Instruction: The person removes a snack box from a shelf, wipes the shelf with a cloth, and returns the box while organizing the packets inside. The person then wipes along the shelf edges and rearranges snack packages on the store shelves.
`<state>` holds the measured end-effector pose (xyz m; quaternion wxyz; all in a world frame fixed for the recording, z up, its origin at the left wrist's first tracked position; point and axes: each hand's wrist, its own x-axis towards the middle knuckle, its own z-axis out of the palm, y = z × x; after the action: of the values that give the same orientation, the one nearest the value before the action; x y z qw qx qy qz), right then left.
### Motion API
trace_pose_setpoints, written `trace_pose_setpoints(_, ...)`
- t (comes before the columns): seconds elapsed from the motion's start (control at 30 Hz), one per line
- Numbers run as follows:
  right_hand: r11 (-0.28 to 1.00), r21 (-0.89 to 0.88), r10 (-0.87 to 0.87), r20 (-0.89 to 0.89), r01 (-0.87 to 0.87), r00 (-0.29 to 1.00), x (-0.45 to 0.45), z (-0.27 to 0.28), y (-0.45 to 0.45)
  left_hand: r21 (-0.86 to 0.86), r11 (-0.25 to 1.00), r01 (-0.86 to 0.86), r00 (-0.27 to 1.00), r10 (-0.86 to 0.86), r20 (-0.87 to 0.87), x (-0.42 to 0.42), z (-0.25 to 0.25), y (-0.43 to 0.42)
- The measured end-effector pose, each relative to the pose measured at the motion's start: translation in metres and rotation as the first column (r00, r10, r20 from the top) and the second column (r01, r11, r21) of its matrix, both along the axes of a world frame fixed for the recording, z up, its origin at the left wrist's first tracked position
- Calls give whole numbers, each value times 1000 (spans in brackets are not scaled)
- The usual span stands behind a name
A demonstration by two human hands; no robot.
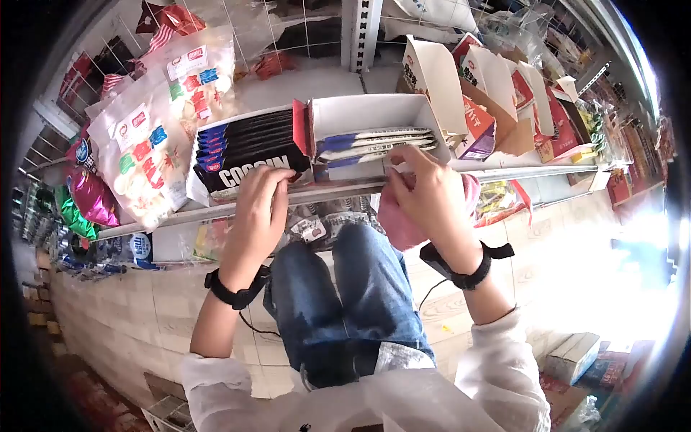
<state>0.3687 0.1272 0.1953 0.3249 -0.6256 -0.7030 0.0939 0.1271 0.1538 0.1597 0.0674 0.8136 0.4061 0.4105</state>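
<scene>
My left hand (258,209) rests with its fingers curled at the front edge of a box of dark packets (248,147) whose front reads partly "COCSIN". Beside that box stands an open white box (371,111) with several blue and white packets (378,146) lying in its front part. At the front right corner of the white box is my right hand (425,187), thumb and fingers bent close to the packets; whether it pinches one is hard to tell. A pink cloth (403,219) hangs below my right palm, held against it.
Clear bags of wrapped sweets (137,162) stand on the shelf at left. Opened cardboard boxes (486,97) line the right. A metal shelf edge (331,193) runs across the front. Cartons (574,358) lie on the floor at lower right.
</scene>
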Motion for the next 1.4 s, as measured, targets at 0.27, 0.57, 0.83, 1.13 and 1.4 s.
trace_pose_setpoints(0.27,999,54,-22,490,-5,871,-9,-1,48,148,986,74,981,-46,-188,46,29,5)
trace_pose_setpoints(0.57,985,-166,139,634,-41,760,-6,21,105,175,983,62,981,-27,-194,40,24,9)
trace_pose_setpoints(0.83,890,-339,449,540,-304,712,14,38,135,164,986,44,992,-23,-125,38,18,16)
trace_pose_setpoints(1.13,611,-783,590,349,-120,728,5,65,155,226,973,52,988,-17,-154,38,15,19)
trace_pose_setpoints(1.4,992,-42,124,569,-122,813,11,38,81,257,965,44,973,18,-232,39,14,13)
